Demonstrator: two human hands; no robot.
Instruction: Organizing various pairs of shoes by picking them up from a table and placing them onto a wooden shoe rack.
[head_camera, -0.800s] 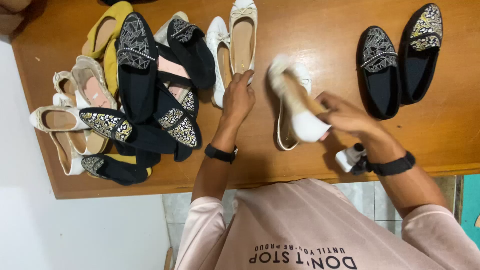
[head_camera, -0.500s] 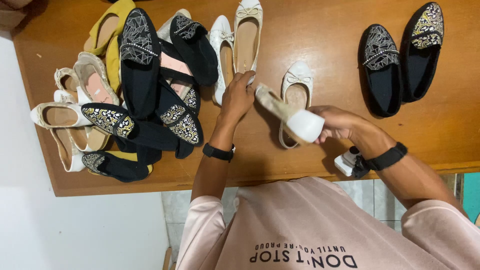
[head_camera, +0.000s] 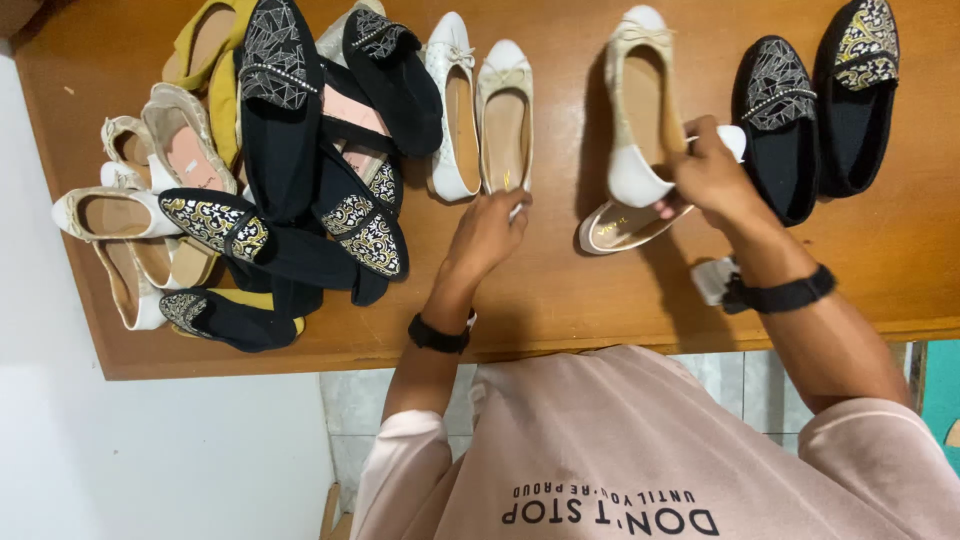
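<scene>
My right hand (head_camera: 708, 172) grips a cream shoe (head_camera: 640, 110) by its heel, with the toe pointing away from me. Its partner (head_camera: 622, 226) lies tipped on its side on the wooden table (head_camera: 560, 290), just under that hand. A bit of white cloth (head_camera: 737, 140) shows behind my right fingers. The fingers of my left hand (head_camera: 487, 232) are closed on the heel of a beige flat shoe (head_camera: 505, 118). A white flat (head_camera: 455, 110) stands beside that shoe on its left.
A heap of black embroidered, white and yellow shoes (head_camera: 270, 170) fills the left part of the table. Two black embroidered flats (head_camera: 820, 110) stand side by side at the right. A small white object (head_camera: 708, 280) lies by my right wrist near the table's front edge.
My right hand carried the cream shoe from a tilted, raised hold to upright over its partner, further from me. My left hand shifted to the beige flat's heel.
</scene>
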